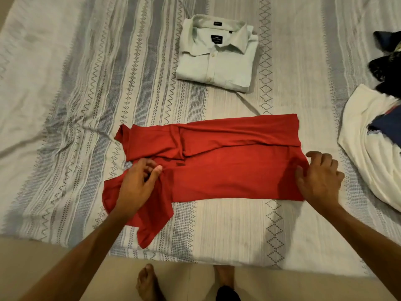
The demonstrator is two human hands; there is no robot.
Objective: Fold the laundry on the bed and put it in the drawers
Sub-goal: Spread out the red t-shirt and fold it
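Note:
A red t-shirt [217, 170] lies sideways on the bed, its far long side folded over toward me and a sleeve hanging near the bed's front edge. My left hand [138, 185] pinches the red cloth at the shoulder end, thumb and fingers curled on a fold. At the hem end my right hand [319, 177] pinches the shirt's right edge, thumb on top. A folded pale green collared shirt [217, 55] rests farther back on the bed.
The bed has a striped grey-and-white patterned cover [76, 105]. An unfolded white garment [368, 148] with dark blue cloth lies at the right edge, with dark clothes [386, 59] behind it. My bare feet [147, 283] stand on the beige floor in front of the bed.

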